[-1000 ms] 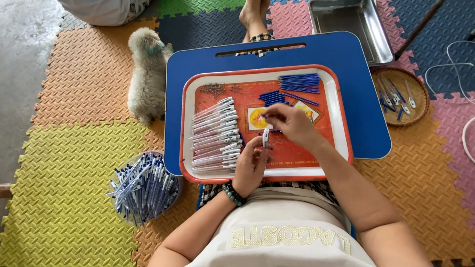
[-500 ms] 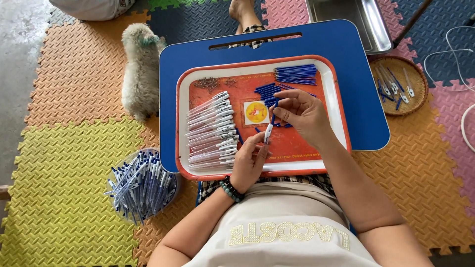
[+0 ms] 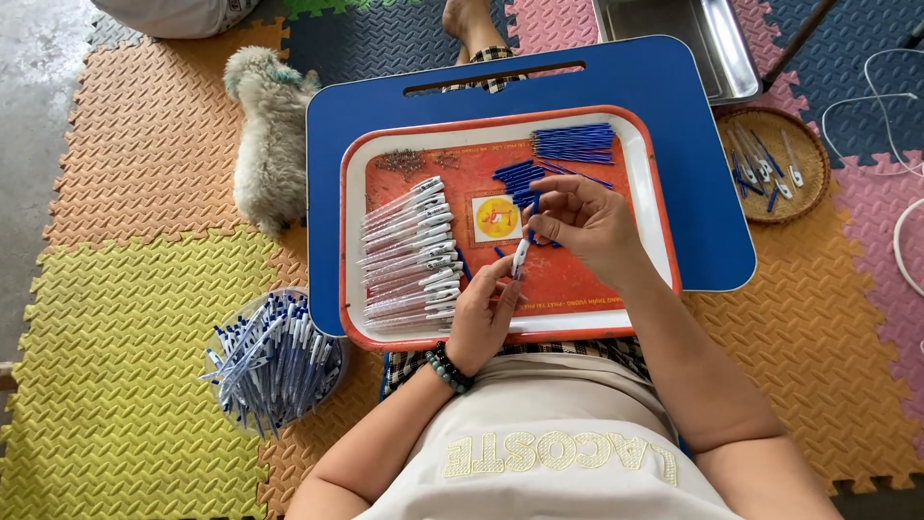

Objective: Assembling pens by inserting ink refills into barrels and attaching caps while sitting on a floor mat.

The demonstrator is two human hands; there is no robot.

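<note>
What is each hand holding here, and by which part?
Left hand grips a white pen barrel by its lower end; right hand pinches its top.

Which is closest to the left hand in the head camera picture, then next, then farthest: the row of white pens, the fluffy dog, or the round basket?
From the left hand:
1. Row of white pens, just left on the orange tray.
2. Fluffy dog, upper left on the mat.
3. Round basket, far right.

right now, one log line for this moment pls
left hand: holds white pen barrel | right hand: at barrel's top end | under hands: orange tray, row of white barrels
</note>
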